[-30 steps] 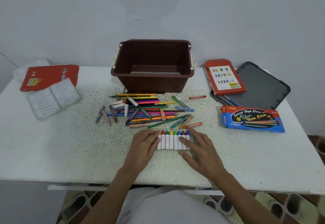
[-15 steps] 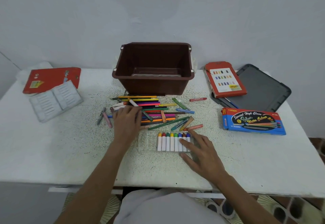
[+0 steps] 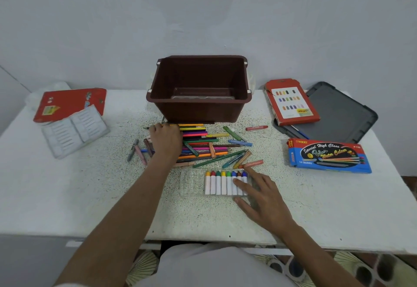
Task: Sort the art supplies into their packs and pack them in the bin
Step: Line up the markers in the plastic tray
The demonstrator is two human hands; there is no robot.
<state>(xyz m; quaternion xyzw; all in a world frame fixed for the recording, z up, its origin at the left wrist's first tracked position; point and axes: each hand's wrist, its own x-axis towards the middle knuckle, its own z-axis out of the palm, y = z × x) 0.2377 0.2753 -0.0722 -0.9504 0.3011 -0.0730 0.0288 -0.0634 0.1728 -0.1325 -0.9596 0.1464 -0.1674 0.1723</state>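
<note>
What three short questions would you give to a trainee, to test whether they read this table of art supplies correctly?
1. True or false: the fingers of the right hand rest on the crayons that stand in a row in the clear tray.
2. Where is the left hand? A. inside the brown bin. B. on the pile of loose pencils. C. on the grey lid.
3. Fill in: the blue watercolour box lies on the table to the person's ____ of the pencil pile.

Key: 1 true; 2 B; 3 right.
</note>
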